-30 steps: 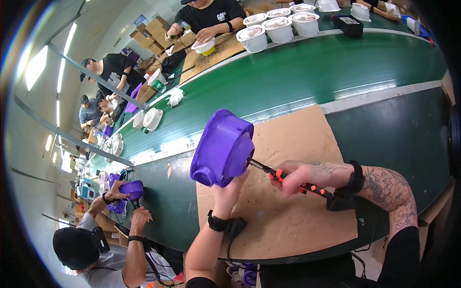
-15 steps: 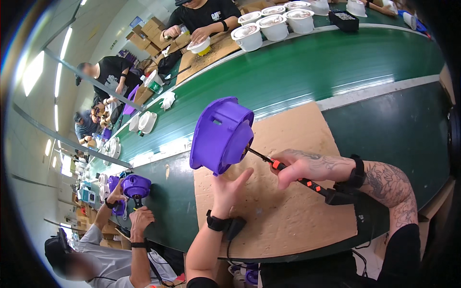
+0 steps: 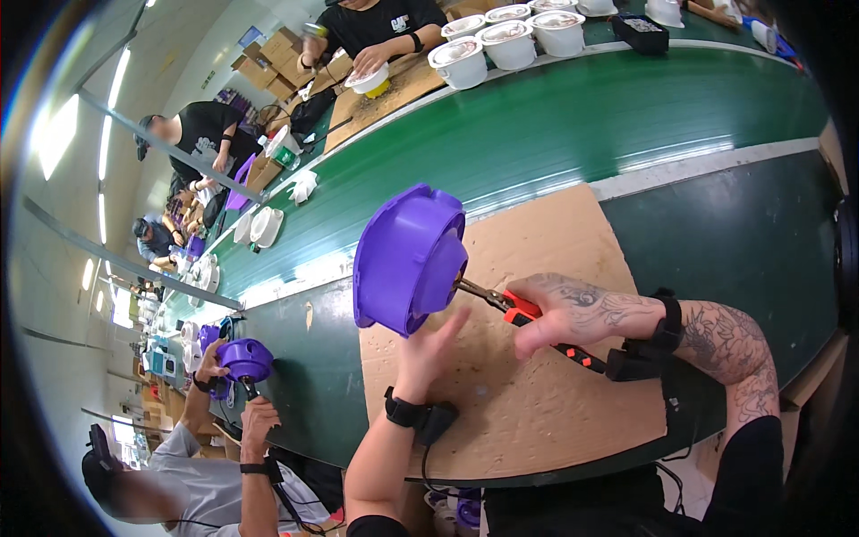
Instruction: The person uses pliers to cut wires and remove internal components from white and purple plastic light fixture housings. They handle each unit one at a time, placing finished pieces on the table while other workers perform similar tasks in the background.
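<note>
My left hand (image 3: 425, 354) supports a purple plastic housing (image 3: 403, 259) from below, tilted on its side in front of me. The thumb points up along the near side, while the other fingers are mostly hidden behind the housing. In my right hand (image 3: 559, 313) is a pair of long-nosed pliers (image 3: 523, 310) with red and black handles. Their jaws reach the round opening on the housing's right side, where the tips are hidden. A black band with a small box sits on each of my wrists.
Beneath my hands lies a cardboard sheet (image 3: 537, 412) on the dark green table (image 3: 716, 233). A green conveyor belt (image 3: 573, 116) runs beyond it, with several white tubs (image 3: 458, 64) on its far side. A co-worker (image 3: 215, 474) at left handles another purple housing (image 3: 246, 358).
The purple housing has turned slightly in my left hand. The plier handles stand wider apart now. At left, the co-worker's purple housing has shifted a little toward them.
</note>
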The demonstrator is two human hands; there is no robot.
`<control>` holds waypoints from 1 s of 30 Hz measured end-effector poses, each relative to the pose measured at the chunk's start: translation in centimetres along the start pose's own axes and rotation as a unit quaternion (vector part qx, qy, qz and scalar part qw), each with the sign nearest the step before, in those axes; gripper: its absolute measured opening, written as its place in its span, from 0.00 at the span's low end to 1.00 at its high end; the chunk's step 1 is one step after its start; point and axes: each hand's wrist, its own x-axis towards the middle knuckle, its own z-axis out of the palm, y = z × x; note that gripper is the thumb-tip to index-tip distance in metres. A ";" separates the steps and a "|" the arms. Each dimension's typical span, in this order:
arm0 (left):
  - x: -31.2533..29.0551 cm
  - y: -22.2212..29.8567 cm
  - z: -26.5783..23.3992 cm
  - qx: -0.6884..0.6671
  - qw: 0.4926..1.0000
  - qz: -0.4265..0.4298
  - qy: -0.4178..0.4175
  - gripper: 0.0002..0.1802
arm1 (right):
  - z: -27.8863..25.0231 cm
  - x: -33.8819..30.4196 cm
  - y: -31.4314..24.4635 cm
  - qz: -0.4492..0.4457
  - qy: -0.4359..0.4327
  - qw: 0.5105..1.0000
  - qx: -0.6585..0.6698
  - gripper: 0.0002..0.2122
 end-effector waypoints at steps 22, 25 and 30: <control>1.2 0.2 1.7 -0.217 0.936 0.230 0.154 0.48 | 0.0 0.9 2.5 -0.001 0.108 0.988 -0.109 0.26; 1.2 -0.8 1.5 -0.147 0.972 0.148 0.107 0.42 | -0.5 1.0 2.8 0.004 0.081 0.995 -0.064 0.26; 1.5 -1.2 2.3 -0.070 0.998 -0.009 -0.003 0.38 | -2.2 1.4 2.5 -0.003 0.016 1.000 0.004 0.25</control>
